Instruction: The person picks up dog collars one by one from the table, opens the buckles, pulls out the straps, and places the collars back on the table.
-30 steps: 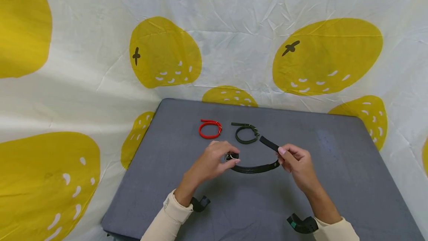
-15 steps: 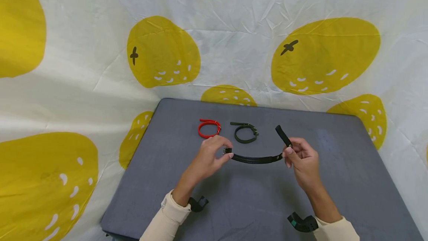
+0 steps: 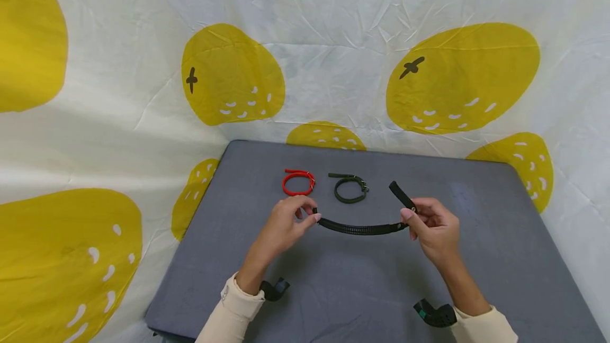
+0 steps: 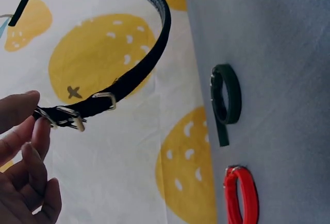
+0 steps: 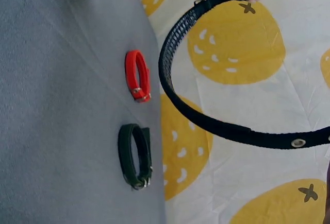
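Black strap (image 4: 139,75): I see matt, cloth-like webbing, one stretch ribbed | buckle (image 4: 114,101): shiny metal | eyelet (image 5: 294,143): bright metal | red collar (image 5: 130,69): smooth, faint sheen | green collar (image 5: 125,152): smooth, duller from my end | tabletop (image 5: 56,131): matt grey cloth | backdrop (image 3: 333,81): creased, slightly glossy fabric

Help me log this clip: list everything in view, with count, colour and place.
Table: 1, grey, below everything else
Backdrop cloth: 1, white with yellow fruit prints, behind and beside the table
Red collar: 1, red, on the table's far part
Green collar: 1, dark green, on the table, right of the red one
Black strap: 1, black, raised, sagging mid-length
Metal fittings: several, metallic, at one strap end
Wrist devices: 2, black, one by each cuff
Sleeves: 2, cream, lower edge
Left hand: 1, bare, pinching the fittings' end
Right hand: 1, bare, pinching near the other end
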A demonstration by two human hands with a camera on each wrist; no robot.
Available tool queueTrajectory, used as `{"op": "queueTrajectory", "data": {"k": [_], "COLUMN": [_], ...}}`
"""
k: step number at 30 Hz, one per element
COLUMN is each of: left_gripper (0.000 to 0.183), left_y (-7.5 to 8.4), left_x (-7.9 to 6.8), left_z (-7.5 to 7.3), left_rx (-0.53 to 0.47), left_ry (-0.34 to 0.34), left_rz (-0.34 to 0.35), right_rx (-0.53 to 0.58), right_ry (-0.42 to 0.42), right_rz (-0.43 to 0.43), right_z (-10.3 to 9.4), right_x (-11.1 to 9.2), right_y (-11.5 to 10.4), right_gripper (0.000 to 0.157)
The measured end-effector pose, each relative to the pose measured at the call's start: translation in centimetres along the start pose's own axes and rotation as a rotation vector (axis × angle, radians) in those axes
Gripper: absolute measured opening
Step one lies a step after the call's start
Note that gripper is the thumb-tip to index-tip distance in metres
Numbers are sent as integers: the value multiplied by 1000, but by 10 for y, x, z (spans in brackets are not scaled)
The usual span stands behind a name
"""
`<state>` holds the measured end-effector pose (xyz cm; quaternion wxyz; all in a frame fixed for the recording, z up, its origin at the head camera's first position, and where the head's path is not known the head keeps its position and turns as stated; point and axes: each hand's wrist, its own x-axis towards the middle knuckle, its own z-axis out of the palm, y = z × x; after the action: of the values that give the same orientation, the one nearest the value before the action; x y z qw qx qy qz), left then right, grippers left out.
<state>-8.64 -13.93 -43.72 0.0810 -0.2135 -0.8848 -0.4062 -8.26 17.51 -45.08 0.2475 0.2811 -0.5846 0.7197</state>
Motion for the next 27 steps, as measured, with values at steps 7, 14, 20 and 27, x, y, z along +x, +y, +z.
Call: {"op": "queueTrajectory", "data": {"k": [7, 14, 20, 27], "left_gripper": [7, 13, 21, 15], "left_y": [-6, -18, -26, -33], "left_x": [-6, -13, -21, -30], "left_z": [-6, -16, -24, -30], "left_rx": [69, 71, 98, 78], "left_ry": [27, 46, 70, 55], "left_rz": [-106, -217, -211, -287], "right_rx": [-224, -532, -723, -801], "right_ry": [-38, -116, -117, 11], "right_rz": [-85, 9, 116, 236], "right_z": [-5, -23, -43, -55], "right_x": [2, -2, -19, -31], "right_y": [-4, -15, -12, -14], "right_gripper": [19, 34, 56, 16]}}
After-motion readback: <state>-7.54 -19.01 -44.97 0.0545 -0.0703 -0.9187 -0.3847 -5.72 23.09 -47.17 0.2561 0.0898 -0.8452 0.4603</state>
